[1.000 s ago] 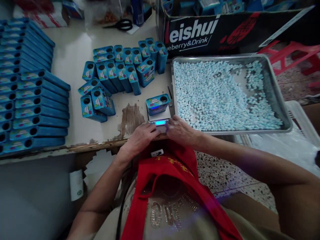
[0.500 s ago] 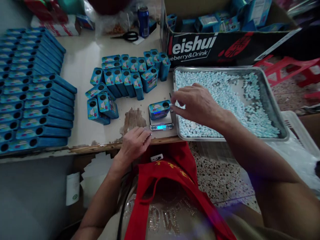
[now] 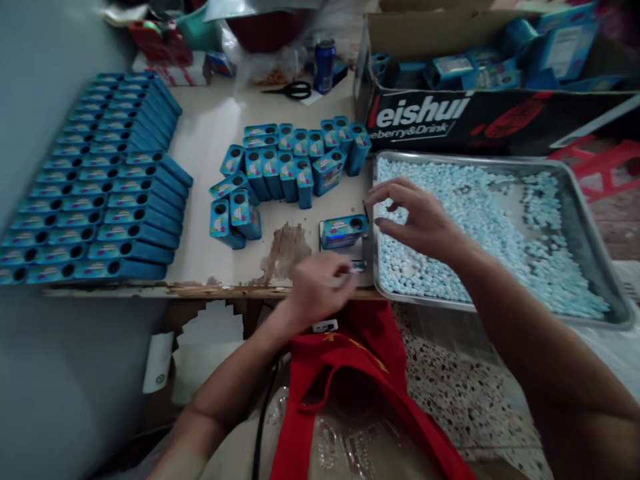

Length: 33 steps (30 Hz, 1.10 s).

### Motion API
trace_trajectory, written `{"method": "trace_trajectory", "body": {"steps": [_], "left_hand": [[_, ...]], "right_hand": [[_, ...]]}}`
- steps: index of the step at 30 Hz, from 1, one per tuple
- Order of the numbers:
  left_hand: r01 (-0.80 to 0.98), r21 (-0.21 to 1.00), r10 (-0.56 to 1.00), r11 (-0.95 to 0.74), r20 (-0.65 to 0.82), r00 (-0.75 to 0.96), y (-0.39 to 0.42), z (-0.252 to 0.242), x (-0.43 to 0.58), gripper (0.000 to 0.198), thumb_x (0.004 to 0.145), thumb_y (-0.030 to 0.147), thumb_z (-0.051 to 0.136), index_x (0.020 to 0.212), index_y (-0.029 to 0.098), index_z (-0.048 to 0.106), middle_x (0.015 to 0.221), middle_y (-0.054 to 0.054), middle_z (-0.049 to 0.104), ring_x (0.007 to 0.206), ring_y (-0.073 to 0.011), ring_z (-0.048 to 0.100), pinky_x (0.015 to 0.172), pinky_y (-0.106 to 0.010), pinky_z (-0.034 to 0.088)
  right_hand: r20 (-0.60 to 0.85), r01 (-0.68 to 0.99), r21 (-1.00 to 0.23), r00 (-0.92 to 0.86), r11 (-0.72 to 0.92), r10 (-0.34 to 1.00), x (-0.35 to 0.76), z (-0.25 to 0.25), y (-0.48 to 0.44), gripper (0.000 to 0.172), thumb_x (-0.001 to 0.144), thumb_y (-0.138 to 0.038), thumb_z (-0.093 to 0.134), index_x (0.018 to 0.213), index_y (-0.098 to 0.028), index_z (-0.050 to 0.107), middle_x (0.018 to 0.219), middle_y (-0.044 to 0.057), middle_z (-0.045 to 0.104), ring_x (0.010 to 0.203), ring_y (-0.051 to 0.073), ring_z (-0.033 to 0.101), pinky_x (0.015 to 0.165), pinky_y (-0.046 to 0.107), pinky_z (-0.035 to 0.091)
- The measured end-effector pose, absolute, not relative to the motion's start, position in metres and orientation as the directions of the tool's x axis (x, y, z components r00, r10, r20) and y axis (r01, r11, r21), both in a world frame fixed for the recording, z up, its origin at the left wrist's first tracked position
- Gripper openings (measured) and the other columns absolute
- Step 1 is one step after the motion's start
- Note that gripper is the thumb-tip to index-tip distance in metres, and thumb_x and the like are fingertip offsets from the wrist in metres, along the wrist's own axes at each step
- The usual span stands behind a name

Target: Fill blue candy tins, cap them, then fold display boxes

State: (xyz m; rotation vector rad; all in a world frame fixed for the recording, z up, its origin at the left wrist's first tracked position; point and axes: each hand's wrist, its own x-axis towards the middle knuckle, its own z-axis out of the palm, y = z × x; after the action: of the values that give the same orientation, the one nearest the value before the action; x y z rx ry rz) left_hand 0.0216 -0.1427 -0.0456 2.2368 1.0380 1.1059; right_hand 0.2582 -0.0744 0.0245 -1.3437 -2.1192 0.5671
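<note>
A blue candy tin with a round hole in its top lies on a small digital scale at the table's front edge. My left hand rests over the scale's near end, fingers curled; it is motion-blurred. My right hand hovers over the left end of a metal tray full of pale blue candies, fingers pinched right beside the tin. What the fingertips hold is too small to make out.
A cluster of blue tins stands behind the scale. Rows of stacked tins fill the table's left. A black carton of boxes sits behind the tray. Scissors and a can lie far back.
My left hand slid right onto the scale's near end. My right hand stays pinched near the tin after rising from the scale to the tray. The camera view shifted left and up.
</note>
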Motion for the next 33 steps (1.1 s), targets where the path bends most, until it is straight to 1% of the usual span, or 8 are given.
{"method": "trace_trajectory", "body": {"steps": [6, 12, 17, 21, 24, 27, 31, 33], "left_hand": [[0.508, 0.553, 0.746, -0.660, 0.399, 0.533, -0.144, -0.062, 0.092, 0.021, 0.106, 0.022, 0.060, 0.124, 0.021, 0.070, 0.121, -0.009, 0.076, 0.117, -0.0226, 0.074, 0.101, -0.034, 0.061], [0.722, 0.418, 0.729, -0.551, 0.662, 0.173, -0.150, -0.061, -0.042, 0.004, 0.102, 0.022, 0.069, 0.106, 0.023, 0.070, 0.097, -0.005, 0.078, 0.096, -0.0216, 0.074, 0.092, -0.038, 0.061], [0.828, 0.434, 0.683, -0.355, 0.725, -0.088, -0.149, -0.043, -0.119, 0.028, 0.098, 0.037, 0.079, 0.119, 0.023, 0.067, 0.107, -0.007, 0.076, 0.099, -0.0250, 0.074, 0.092, -0.040, 0.061], [0.687, 0.456, 0.733, -0.566, 0.659, 0.166, -0.103, -0.002, -0.129, 0.076, 0.096, 0.055, 0.079, 0.157, 0.024, 0.046, 0.149, -0.016, 0.065, 0.120, -0.0273, 0.073, 0.100, -0.040, 0.062], [0.706, 0.303, 0.704, -0.640, 0.600, 0.381, -0.044, 0.039, -0.152, 0.064, 0.096, 0.046, 0.082, 0.151, 0.026, 0.055, 0.146, -0.009, 0.069, 0.132, -0.0266, 0.069, 0.112, -0.040, 0.056], [0.802, 0.220, 0.743, -0.555, 0.564, 0.360, 0.027, 0.069, -0.196, 0.057, 0.085, 0.034, 0.094, 0.132, 0.022, 0.066, 0.133, -0.002, 0.075, 0.125, -0.0194, 0.068, 0.111, -0.033, 0.053], [0.929, 0.256, 0.840, -0.269, 0.534, 0.097, 0.120, 0.075, -0.252, 0.074, 0.062, 0.030, 0.107, 0.121, 0.016, 0.066, 0.126, 0.005, 0.076, 0.107, -0.0079, 0.063, 0.102, -0.020, 0.050], [0.940, 0.307, 0.892, -0.151, 0.453, -0.005, 0.155, 0.066, -0.270, 0.070, 0.067, 0.026, 0.104, 0.123, 0.014, 0.065, 0.124, 0.008, 0.077, 0.097, -0.0035, 0.059, 0.096, -0.015, 0.049]], "right_hand": [[0.088, 0.632, -0.609, -0.546, 0.479, 0.833, 0.256, 0.015, -0.059, 0.044, 0.091, -0.045, 0.076, 0.131, -0.028, 0.071, 0.127, 0.016, 0.073, 0.114, 0.036, 0.071, 0.097, 0.052, 0.059], [0.131, 0.636, -0.551, -0.574, 0.541, 0.808, 0.240, -0.018, -0.066, 0.041, 0.095, -0.045, 0.067, 0.133, -0.030, 0.072, 0.121, 0.011, 0.079, 0.106, 0.038, 0.077, 0.092, 0.054, 0.064], [0.186, 0.603, -0.606, -0.526, 0.519, 0.830, 0.205, 0.004, -0.058, 0.036, 0.091, -0.054, 0.075, 0.120, -0.034, 0.080, 0.102, 0.005, 0.083, 0.084, 0.035, 0.079, 0.070, 0.048, 0.064], [0.318, 0.535, -0.576, -0.550, 0.618, 0.772, 0.138, 0.058, -0.047, 0.038, 0.091, -0.058, 0.077, 0.120, -0.032, 0.080, 0.102, 0.005, 0.083, 0.082, 0.031, 0.078, 0.071, 0.042, 0.061], [0.478, 0.550, -0.435, -0.529, 0.712, 0.701, 0.088, 0.074, -0.025, 0.034, 0.097, -0.042, 0.074, 0.127, -0.026, 0.073, 0.115, 0.009, 0.080, 0.102, 0.031, 0.076, 0.086, 0.043, 0.060], [0.533, 0.580, -0.335, -0.533, 0.743, 0.657, 0.063, 0.055, 0.000, 0.043, 0.097, -0.022, 0.066, 0.140, -0.024, 0.066, 0.137, 0.013, 0.069, 0.125, 0.031, 0.066, 0.099, 0.045, 0.057], [0.295, 0.623, -0.240, -0.684, 0.745, 0.667, 0.056, 0.008, 0.011, 0.038, 0.097, -0.011, 0.054, 0.129, -0.019, 0.072, 0.125, 0.014, 0.070, 0.121, 0.030, 0.064, 0.102, 0.042, 0.053], [0.131, 0.639, -0.167, -0.740, 0.751, 0.659, 0.050, -0.007, 0.008, 0.041, 0.099, -0.009, 0.050, 0.133, -0.018, 0.071, 0.122, 0.014, 0.071, 0.115, 0.029, 0.067, 0.095, 0.039, 0.052]]}}
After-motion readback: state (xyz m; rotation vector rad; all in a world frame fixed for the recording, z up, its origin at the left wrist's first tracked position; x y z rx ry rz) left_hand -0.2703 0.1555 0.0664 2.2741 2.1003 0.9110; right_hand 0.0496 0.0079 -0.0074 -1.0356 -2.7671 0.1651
